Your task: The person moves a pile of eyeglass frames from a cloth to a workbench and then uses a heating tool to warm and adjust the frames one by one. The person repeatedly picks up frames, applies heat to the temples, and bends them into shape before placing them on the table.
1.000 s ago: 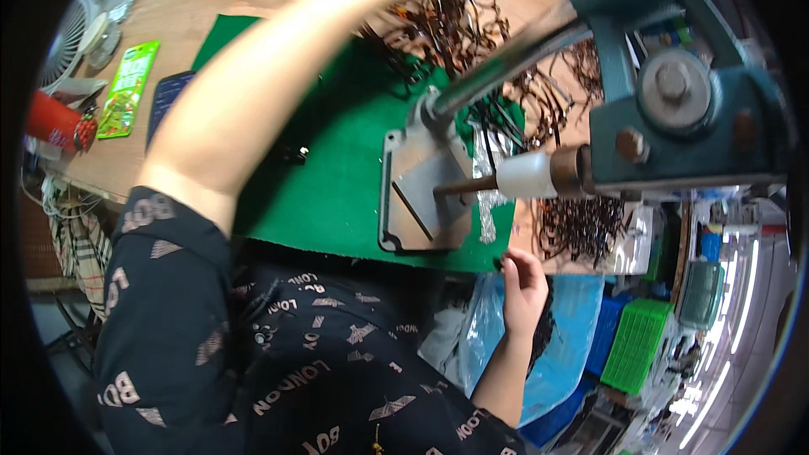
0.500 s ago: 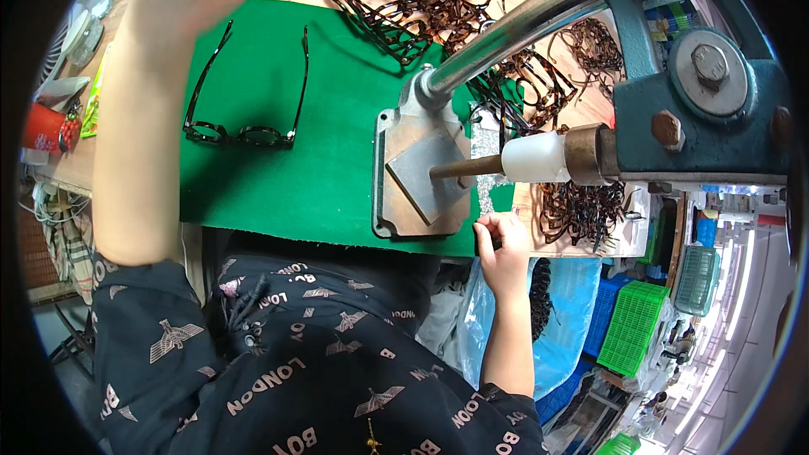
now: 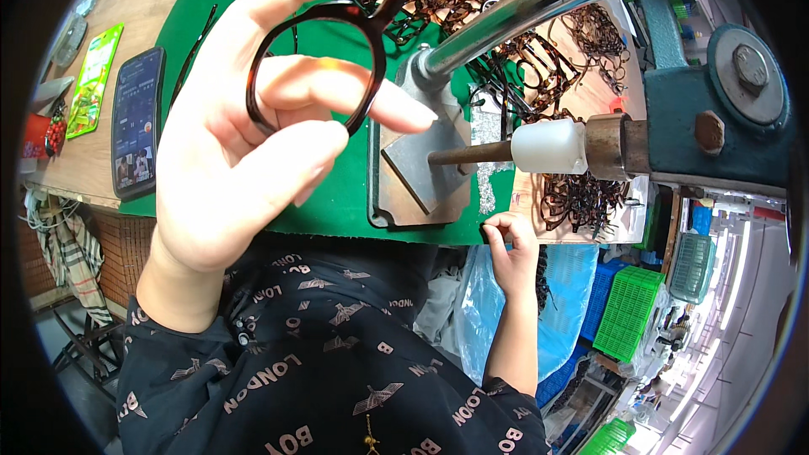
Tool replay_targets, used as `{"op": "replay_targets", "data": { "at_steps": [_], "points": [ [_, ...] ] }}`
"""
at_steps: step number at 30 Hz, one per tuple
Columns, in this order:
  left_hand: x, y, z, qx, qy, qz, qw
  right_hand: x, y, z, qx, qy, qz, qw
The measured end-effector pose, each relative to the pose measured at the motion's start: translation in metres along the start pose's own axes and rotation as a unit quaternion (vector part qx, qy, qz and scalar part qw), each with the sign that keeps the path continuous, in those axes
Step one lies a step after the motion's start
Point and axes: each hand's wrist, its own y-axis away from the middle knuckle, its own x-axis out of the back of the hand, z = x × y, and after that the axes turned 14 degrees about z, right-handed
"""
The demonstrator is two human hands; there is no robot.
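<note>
My left hand [image 3: 223, 164] holds a dark tortoiseshell round spectacle frame [image 3: 377, 63] up close to the camera, index finger bent behind the rim. Behind it, arms of another pair of glasses [image 3: 190, 59] show on the green mat [image 3: 344, 202], mostly hidden. Right of it stands a hand press [image 3: 649, 147] with a steel post, a rod in a white sleeve [image 3: 548, 147] and a square plate [image 3: 413, 168]. My right hand [image 3: 512, 248] rests at the mat's front edge, fingers curled; what they hold, if anything, is unclear.
Piles of tortoiseshell frames [image 3: 581, 202] lie behind and beside the press on the wooden bench [image 3: 101, 168]. A phone [image 3: 137, 122] and a green packet [image 3: 94, 80] are at the left. Below right are a blue bag [image 3: 565, 303] and plastic crates [image 3: 628, 316].
My left hand has come down from the far frames and turned palm up toward the camera, now showing a frame in its fingers. My right hand has shifted slightly farther away.
</note>
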Motion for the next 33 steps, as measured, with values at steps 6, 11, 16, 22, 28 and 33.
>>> {"op": "replay_targets", "data": {
  "at_steps": [6, 11, 16, 22, 28, 33],
  "points": [
    [-0.005, 0.012, 0.001, 0.074, 0.058, 0.02, 0.995, -0.001, -0.005, -0.012, -0.025, 0.017, -0.032, 0.999],
    [-0.011, 0.018, 0.005, 0.11, 0.065, 0.039, 0.991, 0.0, -0.012, -0.006, 0.084, 0.056, -0.075, 0.992],
    [-0.01, 0.02, 0.003, 0.122, 0.068, 0.027, 0.99, -0.003, -0.015, -0.018, 0.123, 0.099, -0.081, 0.984],
    [-0.01, 0.021, 0.005, 0.147, 0.059, 0.033, 0.987, -0.001, -0.011, -0.009, 0.055, 0.023, -0.056, 0.997],
    [-0.009, 0.023, 0.0, 0.122, 0.071, 0.021, 0.99, 0.002, -0.009, -0.005, -0.004, -0.022, -0.055, 0.998],
    [-0.008, 0.025, -0.002, 0.107, 0.056, 0.003, 0.993, 0.0, -0.011, -0.005, 0.05, 0.011, -0.072, 0.996]
  ]
}}
